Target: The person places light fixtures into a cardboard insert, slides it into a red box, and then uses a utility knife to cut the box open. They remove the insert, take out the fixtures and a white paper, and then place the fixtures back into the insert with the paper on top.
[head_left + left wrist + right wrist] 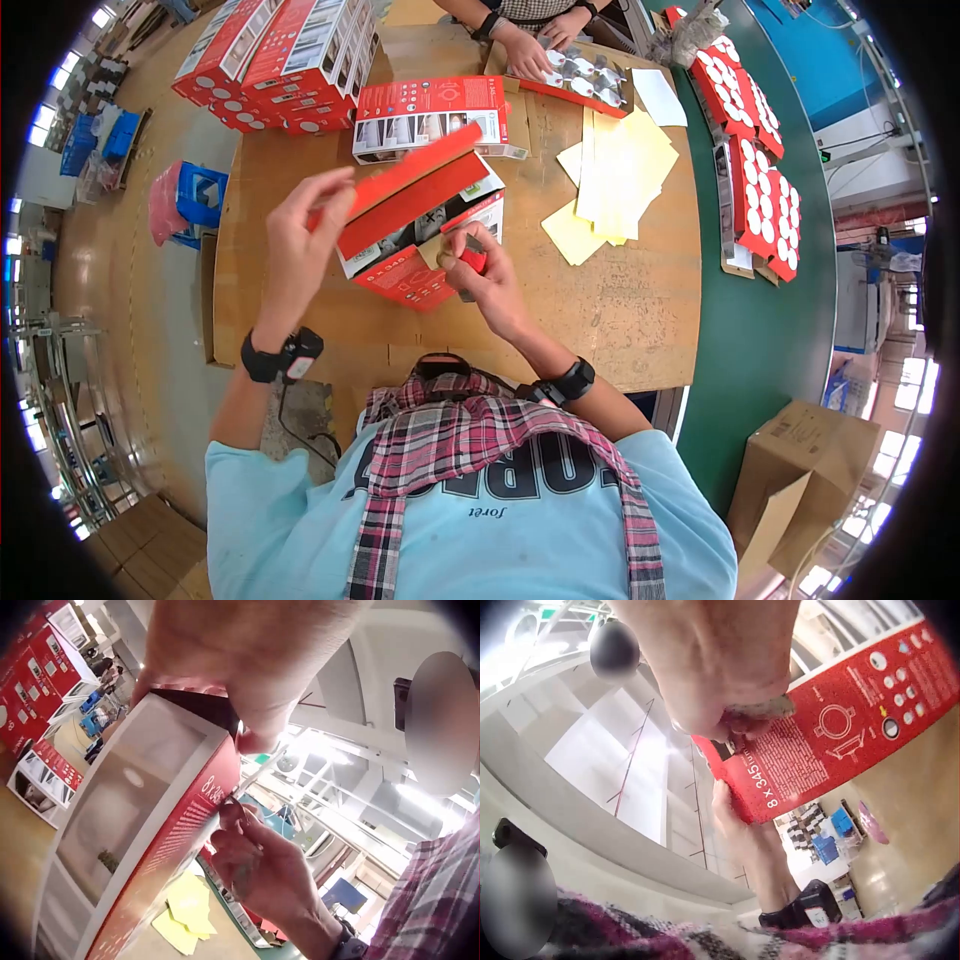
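Note:
A red and white printed carton [405,283] stands on the table in front of me, its long red lid [415,195] raised and its dark interior partly showing. My left hand [305,225] grips the lid's left end, thumb on one side and fingers on the other. At the carton's right end my right hand [487,278] pinches the edge by a small red flap, fingers curled. In the left wrist view the right hand [262,874] is close against the red panel. A greyish covering [761,710] shows at a right fingertip in the right wrist view.
Another carton [430,110] lies just behind, with stacked cartons [300,60] at back left. Yellow sheets [615,175] spread to the right. Across the table a person's hands [525,52] work over an open tray [580,85]. Filled red trays [765,205] line the green bench.

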Demonstrator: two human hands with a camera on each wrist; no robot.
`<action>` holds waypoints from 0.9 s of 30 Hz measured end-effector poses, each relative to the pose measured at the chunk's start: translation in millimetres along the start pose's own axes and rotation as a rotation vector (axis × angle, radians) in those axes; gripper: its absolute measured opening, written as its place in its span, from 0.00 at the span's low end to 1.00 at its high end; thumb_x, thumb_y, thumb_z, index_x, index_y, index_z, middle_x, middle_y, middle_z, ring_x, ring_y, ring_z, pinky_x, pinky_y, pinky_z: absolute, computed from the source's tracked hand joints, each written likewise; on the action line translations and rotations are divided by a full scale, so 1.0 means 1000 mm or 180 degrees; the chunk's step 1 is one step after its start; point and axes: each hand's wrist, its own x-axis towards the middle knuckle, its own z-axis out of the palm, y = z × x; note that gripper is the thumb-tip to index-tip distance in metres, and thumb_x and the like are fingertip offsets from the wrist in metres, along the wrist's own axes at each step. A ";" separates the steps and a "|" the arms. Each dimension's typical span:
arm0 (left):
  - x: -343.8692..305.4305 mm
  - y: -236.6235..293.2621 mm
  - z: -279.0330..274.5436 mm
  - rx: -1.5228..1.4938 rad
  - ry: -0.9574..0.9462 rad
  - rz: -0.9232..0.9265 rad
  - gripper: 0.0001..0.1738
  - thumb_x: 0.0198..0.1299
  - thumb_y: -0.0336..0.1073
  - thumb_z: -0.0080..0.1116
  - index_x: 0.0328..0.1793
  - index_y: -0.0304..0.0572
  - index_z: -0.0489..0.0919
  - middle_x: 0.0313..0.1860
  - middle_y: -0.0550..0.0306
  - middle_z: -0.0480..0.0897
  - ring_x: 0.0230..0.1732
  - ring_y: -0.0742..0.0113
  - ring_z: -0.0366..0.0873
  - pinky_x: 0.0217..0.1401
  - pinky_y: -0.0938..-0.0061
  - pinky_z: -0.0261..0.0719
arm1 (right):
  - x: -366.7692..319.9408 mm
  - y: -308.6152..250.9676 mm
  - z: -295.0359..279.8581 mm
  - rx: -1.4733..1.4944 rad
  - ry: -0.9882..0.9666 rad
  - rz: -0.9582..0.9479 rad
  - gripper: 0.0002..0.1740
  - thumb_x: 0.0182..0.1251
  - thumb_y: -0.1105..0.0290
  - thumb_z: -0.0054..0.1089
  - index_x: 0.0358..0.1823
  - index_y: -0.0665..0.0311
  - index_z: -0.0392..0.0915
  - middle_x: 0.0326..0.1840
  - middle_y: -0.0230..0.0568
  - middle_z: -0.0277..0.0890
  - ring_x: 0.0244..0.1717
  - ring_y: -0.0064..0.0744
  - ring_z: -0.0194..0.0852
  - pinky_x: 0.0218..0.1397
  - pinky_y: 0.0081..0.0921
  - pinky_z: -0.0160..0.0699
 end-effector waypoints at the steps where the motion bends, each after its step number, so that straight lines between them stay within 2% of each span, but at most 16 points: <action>1: 0.006 -0.002 -0.004 0.0184 0.0055 -0.0086 0.15 0.68 0.36 0.52 0.48 0.28 0.80 0.33 0.55 0.83 0.34 0.74 0.77 0.42 0.75 0.75 | -0.003 -0.002 0.002 -0.0167 0.0010 -0.0075 0.07 0.67 0.78 0.51 0.39 0.59 0.64 0.33 0.25 0.64 0.28 0.15 0.62 0.30 0.16 0.64; 4: 0.030 -0.025 0.001 -0.0227 0.0065 -0.0058 0.21 0.71 0.43 0.48 0.45 0.26 0.80 0.28 0.60 0.80 0.31 0.77 0.72 0.38 0.76 0.71 | -0.007 0.003 -0.004 -0.0736 -0.0051 -0.0337 0.06 0.65 0.80 0.51 0.38 0.62 0.66 0.34 0.27 0.65 0.29 0.17 0.66 0.33 0.18 0.69; 5: 0.040 -0.035 0.003 -0.0267 0.0039 -0.0180 0.29 0.71 0.52 0.45 0.39 0.27 0.81 0.29 0.62 0.79 0.32 0.78 0.71 0.39 0.77 0.71 | -0.008 0.005 -0.006 -0.0930 -0.0091 -0.0432 0.06 0.65 0.80 0.51 0.38 0.63 0.67 0.35 0.28 0.66 0.30 0.18 0.67 0.34 0.19 0.70; 8: 0.071 -0.072 0.022 -0.0682 -0.0298 -0.1111 0.30 0.69 0.57 0.47 0.38 0.32 0.81 0.31 0.61 0.80 0.35 0.76 0.73 0.42 0.76 0.71 | -0.012 -0.023 -0.009 -0.1353 -0.0181 -0.0526 0.07 0.63 0.79 0.55 0.41 0.64 0.70 0.35 0.33 0.69 0.35 0.23 0.73 0.36 0.21 0.72; 11: 0.100 -0.080 0.042 -0.0803 -0.0903 -0.1244 0.32 0.66 0.62 0.48 0.33 0.35 0.80 0.27 0.60 0.78 0.35 0.77 0.74 0.42 0.78 0.71 | -0.003 -0.087 -0.005 -0.3673 0.0217 -0.0957 0.12 0.60 0.73 0.63 0.44 0.62 0.73 0.36 0.39 0.72 0.37 0.33 0.78 0.37 0.27 0.75; 14: 0.125 -0.081 0.074 -0.0653 -0.1515 -0.0913 0.33 0.66 0.62 0.48 0.40 0.33 0.81 0.34 0.58 0.81 0.36 0.77 0.73 0.41 0.77 0.71 | 0.020 -0.113 -0.022 -0.4684 0.0222 -0.1670 0.16 0.56 0.65 0.68 0.44 0.60 0.75 0.35 0.40 0.73 0.35 0.40 0.79 0.36 0.32 0.76; 17: 0.143 -0.068 0.109 -0.0765 -0.2220 -0.0915 0.41 0.64 0.70 0.41 0.44 0.34 0.82 0.35 0.58 0.81 0.35 0.74 0.75 0.43 0.80 0.72 | 0.034 -0.108 -0.044 -0.4764 -0.0400 -0.1334 0.16 0.55 0.63 0.70 0.43 0.59 0.79 0.35 0.36 0.75 0.26 0.32 0.71 0.31 0.25 0.73; 18: 0.148 -0.063 0.117 -0.0842 -0.2464 -0.0987 0.42 0.64 0.71 0.39 0.46 0.34 0.82 0.35 0.58 0.81 0.35 0.73 0.76 0.45 0.80 0.73 | 0.032 -0.106 -0.049 -0.4563 -0.0235 -0.1165 0.14 0.56 0.63 0.69 0.40 0.61 0.79 0.34 0.38 0.76 0.27 0.36 0.73 0.31 0.27 0.74; 19: 0.155 -0.054 0.117 -0.0951 -0.2745 -0.1218 0.47 0.62 0.75 0.36 0.56 0.33 0.78 0.41 0.57 0.80 0.39 0.73 0.77 0.47 0.82 0.74 | 0.032 -0.105 -0.056 -0.4369 -0.0067 -0.1017 0.12 0.57 0.63 0.67 0.38 0.62 0.80 0.34 0.39 0.77 0.28 0.39 0.75 0.32 0.30 0.75; 20: 0.157 -0.054 0.122 -0.1060 -0.2617 -0.1162 0.46 0.62 0.75 0.35 0.59 0.36 0.76 0.41 0.58 0.80 0.40 0.73 0.76 0.47 0.80 0.74 | 0.032 -0.104 -0.064 -0.4166 0.0097 -0.0864 0.12 0.58 0.63 0.66 0.36 0.64 0.80 0.33 0.41 0.78 0.29 0.42 0.77 0.32 0.33 0.75; 21: 0.158 -0.056 0.126 -0.1159 -0.2498 -0.1120 0.45 0.63 0.74 0.34 0.61 0.40 0.74 0.40 0.58 0.80 0.41 0.74 0.76 0.48 0.78 0.75 | 0.031 -0.096 -0.075 -0.3718 0.0517 -0.0919 0.12 0.63 0.65 0.62 0.33 0.69 0.80 0.25 0.44 0.76 0.25 0.35 0.73 0.30 0.30 0.73; 22: 0.158 -0.059 0.128 -0.1239 -0.2403 -0.1085 0.44 0.63 0.74 0.33 0.64 0.43 0.72 0.39 0.58 0.80 0.42 0.74 0.76 0.48 0.76 0.75 | 0.026 -0.093 -0.085 -0.3597 0.0698 -0.0588 0.12 0.64 0.65 0.61 0.33 0.70 0.80 0.23 0.44 0.73 0.24 0.32 0.70 0.30 0.29 0.72; 23: 0.158 -0.061 0.122 -0.1027 -0.2458 -0.0899 0.38 0.67 0.67 0.39 0.70 0.45 0.65 0.46 0.56 0.79 0.48 0.72 0.75 0.53 0.75 0.73 | 0.021 -0.091 -0.097 -0.3453 0.0894 -0.0266 0.13 0.65 0.65 0.60 0.33 0.71 0.79 0.21 0.44 0.71 0.23 0.28 0.67 0.30 0.28 0.71; 24: 0.155 -0.084 0.127 -0.0757 -0.2541 -0.0707 0.37 0.67 0.63 0.43 0.71 0.44 0.65 0.50 0.54 0.77 0.51 0.70 0.74 0.56 0.74 0.71 | 0.014 -0.086 -0.106 -0.3303 0.1097 0.0040 0.13 0.66 0.66 0.59 0.34 0.72 0.79 0.19 0.44 0.69 0.22 0.24 0.64 0.29 0.27 0.70; 25: 0.149 -0.118 0.141 -0.0492 -0.2624 -0.0512 0.36 0.66 0.60 0.46 0.71 0.42 0.64 0.54 0.53 0.76 0.55 0.68 0.73 0.59 0.74 0.69 | 0.011 -0.072 -0.116 -0.2965 0.1226 -0.0090 0.16 0.66 0.65 0.58 0.33 0.76 0.76 0.16 0.42 0.60 0.23 0.20 0.54 0.27 0.26 0.64; 27: 0.126 -0.115 0.154 -0.0232 -0.2768 -0.0306 0.36 0.63 0.53 0.53 0.72 0.39 0.63 0.59 0.50 0.74 0.59 0.66 0.71 0.63 0.74 0.65 | 0.003 -0.054 -0.124 -0.2749 0.1597 0.0063 0.17 0.66 0.64 0.58 0.30 0.76 0.75 0.16 0.41 0.58 0.23 0.19 0.52 0.25 0.27 0.61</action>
